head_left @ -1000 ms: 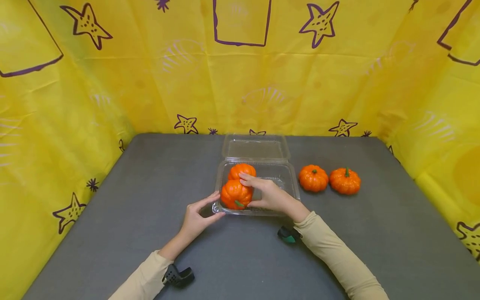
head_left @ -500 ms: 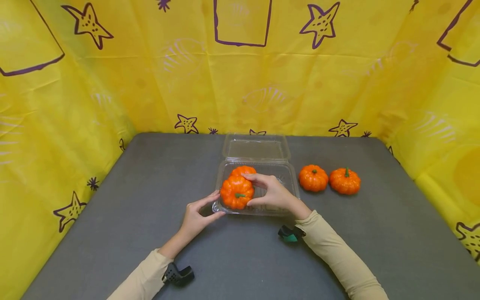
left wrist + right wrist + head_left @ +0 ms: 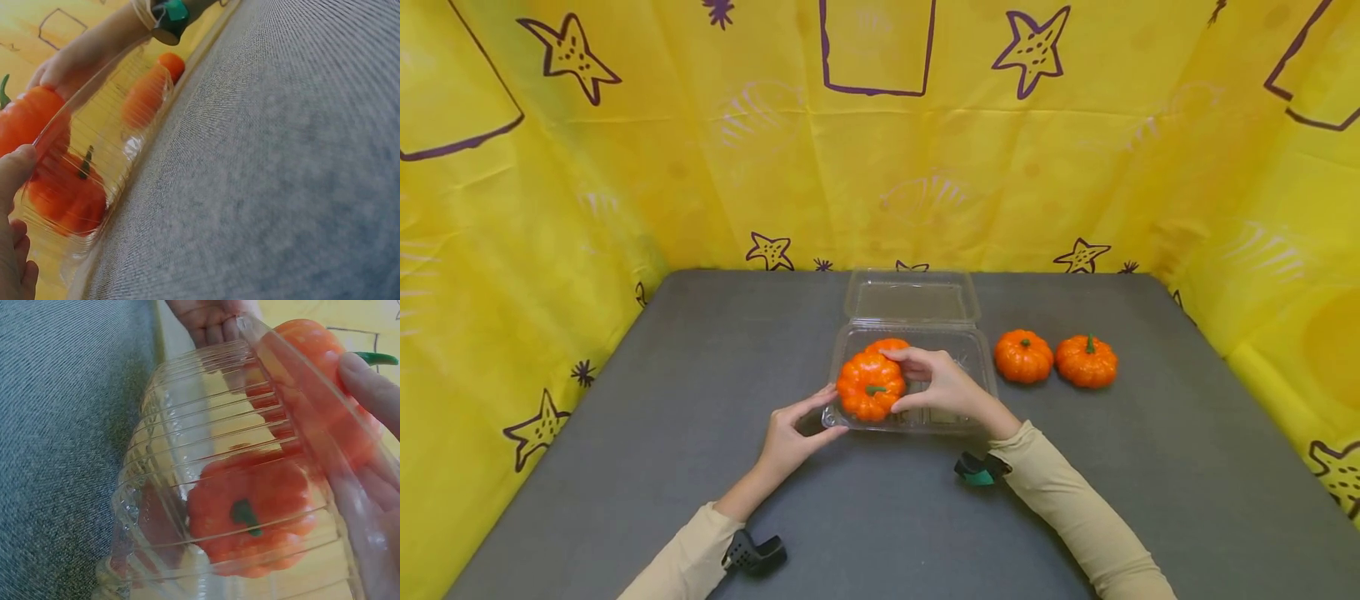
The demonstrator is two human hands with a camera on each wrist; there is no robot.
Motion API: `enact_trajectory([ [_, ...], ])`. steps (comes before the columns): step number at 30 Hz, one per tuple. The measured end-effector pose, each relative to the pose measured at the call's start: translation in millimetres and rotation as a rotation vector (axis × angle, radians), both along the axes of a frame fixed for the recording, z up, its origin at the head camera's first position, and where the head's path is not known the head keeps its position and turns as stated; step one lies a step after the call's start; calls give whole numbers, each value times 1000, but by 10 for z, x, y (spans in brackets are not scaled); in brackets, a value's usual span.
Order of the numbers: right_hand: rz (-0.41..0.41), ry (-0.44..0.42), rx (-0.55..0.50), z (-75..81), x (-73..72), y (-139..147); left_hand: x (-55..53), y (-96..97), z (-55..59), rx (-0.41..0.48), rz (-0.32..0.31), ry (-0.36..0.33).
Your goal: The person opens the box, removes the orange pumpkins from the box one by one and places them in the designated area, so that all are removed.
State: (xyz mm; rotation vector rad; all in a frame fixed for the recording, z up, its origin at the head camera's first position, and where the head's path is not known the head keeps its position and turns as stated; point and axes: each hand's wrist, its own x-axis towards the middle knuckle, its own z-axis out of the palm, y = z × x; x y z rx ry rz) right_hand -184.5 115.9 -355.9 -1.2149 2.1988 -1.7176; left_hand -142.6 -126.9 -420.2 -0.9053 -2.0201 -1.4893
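My right hand grips an orange toy pumpkin at its right side, thumb near the front. Its green stem shows on top. This pumpkin sits above the rim in the left part of a clear plastic clamshell container. A second pumpkin lies lower inside the container, seen through the ribbed wall in the right wrist view; from the head it is mostly covered. My left hand holds the container's front left corner, with its thumb against the rim in the left wrist view.
The container's lid is folded back toward the rear of the grey table. Two more pumpkins, one nearer and one farther right, stand right of the container. A yellow patterned cloth encloses the table's back and sides.
The pumpkin in my right hand has turned, its stem shifting from the front edge up toward the top. The pumpkin behind it has become more covered. My left hand stays at the corner.
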Motion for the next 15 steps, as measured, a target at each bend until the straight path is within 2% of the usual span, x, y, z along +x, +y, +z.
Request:
enact_trajectory([
  [5,2,-55,-23,-11,-11,12,-6,-8,-6,-8,7,-5],
  [12,-53,-145,-48,0,-22,40,-8,-3,-2,-18,12,-13],
  [15,-71,-171,-42,-53,-62,54,-4,-2,3,-18,15,-10],
])
